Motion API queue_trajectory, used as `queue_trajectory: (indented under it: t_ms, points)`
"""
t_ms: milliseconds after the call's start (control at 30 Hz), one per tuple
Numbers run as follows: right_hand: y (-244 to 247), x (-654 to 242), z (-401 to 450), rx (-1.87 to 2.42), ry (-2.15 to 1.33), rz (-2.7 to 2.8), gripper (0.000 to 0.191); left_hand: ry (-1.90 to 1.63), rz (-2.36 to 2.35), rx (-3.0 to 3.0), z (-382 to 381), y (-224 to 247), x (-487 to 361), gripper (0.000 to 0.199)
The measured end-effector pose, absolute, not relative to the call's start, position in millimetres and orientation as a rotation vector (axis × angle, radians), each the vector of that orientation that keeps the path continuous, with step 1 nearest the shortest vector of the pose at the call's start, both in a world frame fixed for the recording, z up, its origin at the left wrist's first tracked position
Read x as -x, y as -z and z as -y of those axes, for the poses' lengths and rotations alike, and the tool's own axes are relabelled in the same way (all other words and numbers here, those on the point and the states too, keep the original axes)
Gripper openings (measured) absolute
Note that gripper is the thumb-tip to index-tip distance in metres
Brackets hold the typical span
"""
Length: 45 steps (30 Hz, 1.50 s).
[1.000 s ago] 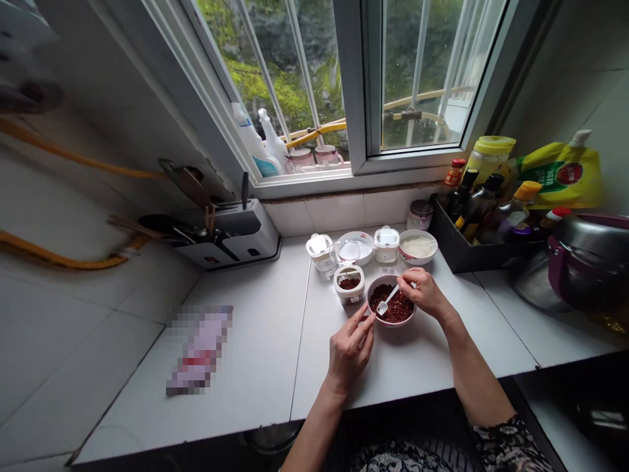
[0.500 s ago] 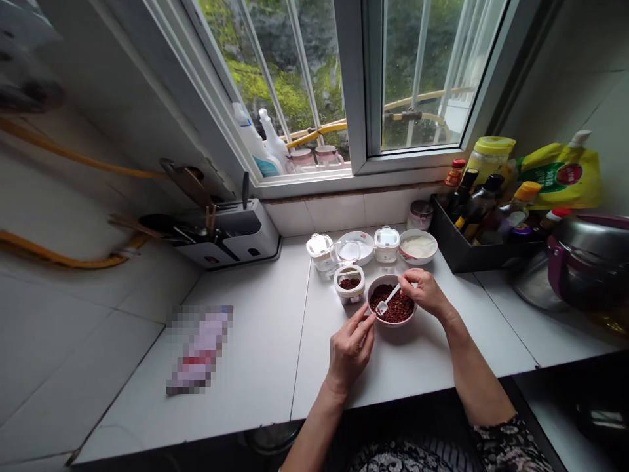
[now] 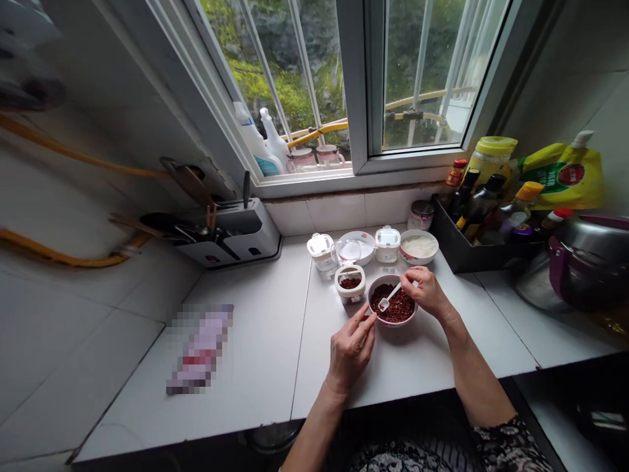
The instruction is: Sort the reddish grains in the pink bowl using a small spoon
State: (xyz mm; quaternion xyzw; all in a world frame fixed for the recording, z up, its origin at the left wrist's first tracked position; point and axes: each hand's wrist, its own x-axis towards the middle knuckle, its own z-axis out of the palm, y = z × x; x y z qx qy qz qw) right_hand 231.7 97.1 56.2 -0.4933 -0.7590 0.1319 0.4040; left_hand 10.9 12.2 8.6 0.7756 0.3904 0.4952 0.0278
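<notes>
My right hand (image 3: 423, 290) pinches the handle of a small white spoon (image 3: 392, 296). The spoon's scoop rests over reddish-brown dried peppercorns or similar grains (image 3: 400, 308) in a round bowl (image 3: 392, 324) with a pinkish outside. At the bowl's near left rim, the fingertips of my left hand (image 3: 352, 344) grip the edge. Just left of the bowl stands a clear seasoning jar (image 3: 350, 284) with a white rim, holding the same dark grains.
Behind are two lidded clear jars (image 3: 322, 250) (image 3: 388, 244), a white plate (image 3: 361, 248) and a bowl of white powder or grains (image 3: 419, 246). A black bottle rack (image 3: 460, 257) and steel pot (image 3: 592, 269) stand right; a utensil holder (image 3: 255, 233) stands left.
The spoon's scoop has shifted slightly up and to the right over the grains. My left hand stays at the bowl's rim.
</notes>
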Motion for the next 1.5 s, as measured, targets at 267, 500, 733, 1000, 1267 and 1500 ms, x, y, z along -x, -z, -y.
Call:
queue_trajectory:
  t_ms: [267,500,733,1000,1267,1500]
  points:
    - [-60,-230,-96,1.25,-0.343,1.917,0.037,-1.538,-1.203,-2.398,-12,-9,-11,0.032]
    - [-59,-227,-96,1.249,-0.328,1.901,0.037,-1.527,-1.214,-2.396,-12,-9,-11,0.032]
    - [-60,-226,-96,1.244,-0.327,1.896,0.037,-1.549,-1.207,-2.401,-12,-9,-12,0.03]
    - [-62,-228,-96,1.247,-0.379,1.886,0.04,-1.536,-1.205,-2.411,-12,-10,-11,0.03]
    - [-59,-224,-95,1.167,-0.317,2.004,0.039,-1.532,-1.204,-2.406,-12,-9,-11,0.032]
    - [-60,-220,-93,1.169,-0.391,2.007,0.041,-1.527,-1.206,-2.411,-12,-8,-11,0.033]
